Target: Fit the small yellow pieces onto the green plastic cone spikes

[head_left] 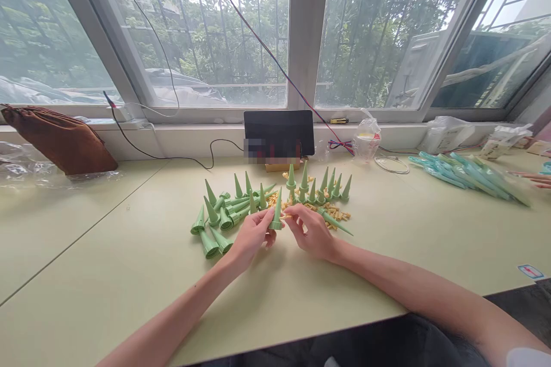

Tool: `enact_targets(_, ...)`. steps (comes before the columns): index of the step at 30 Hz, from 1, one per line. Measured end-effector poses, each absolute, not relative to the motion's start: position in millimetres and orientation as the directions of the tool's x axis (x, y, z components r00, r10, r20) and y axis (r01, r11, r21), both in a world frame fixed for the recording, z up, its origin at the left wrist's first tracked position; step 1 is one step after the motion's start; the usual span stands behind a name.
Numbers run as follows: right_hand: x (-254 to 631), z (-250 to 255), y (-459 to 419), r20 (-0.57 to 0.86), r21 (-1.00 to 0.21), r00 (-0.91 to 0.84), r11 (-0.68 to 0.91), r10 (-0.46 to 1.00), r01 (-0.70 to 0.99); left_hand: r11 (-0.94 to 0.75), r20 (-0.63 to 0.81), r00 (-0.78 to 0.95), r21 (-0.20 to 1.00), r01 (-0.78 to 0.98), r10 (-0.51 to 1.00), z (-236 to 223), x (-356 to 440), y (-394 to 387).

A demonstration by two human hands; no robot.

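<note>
Left hand (253, 230) clamped on green cone (278, 213), tip up, likely steadying it; right hand (313, 230) pinches yellow peg (286, 217) near base.

Light-assembly workroom by its look, pale worktable (129, 287) spreading in front of a black screen (279, 126), barred windows (224, 40) behind the screen, green plastic cones (210, 243) and small yellow pieces (338, 214) massed before the screen, blue-green parts (445, 170) heaped right of the screen
</note>
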State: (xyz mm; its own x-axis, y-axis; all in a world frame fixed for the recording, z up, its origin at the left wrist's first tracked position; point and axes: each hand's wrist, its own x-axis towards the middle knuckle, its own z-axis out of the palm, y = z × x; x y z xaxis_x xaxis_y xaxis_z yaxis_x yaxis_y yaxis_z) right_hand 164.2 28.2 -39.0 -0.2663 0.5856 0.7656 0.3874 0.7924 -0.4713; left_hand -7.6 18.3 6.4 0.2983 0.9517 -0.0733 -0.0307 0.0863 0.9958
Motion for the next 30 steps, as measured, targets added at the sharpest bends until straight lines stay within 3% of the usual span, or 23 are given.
enact_targets(30, 162.3, -41.9, 28.9, 0.769, -0.48, -0.245, 0.786, 0.591, 0.389, -0.13, 0.11, 0.239, 0.989, 0.07, 0.965, -0.4, -7.9, 20.1)
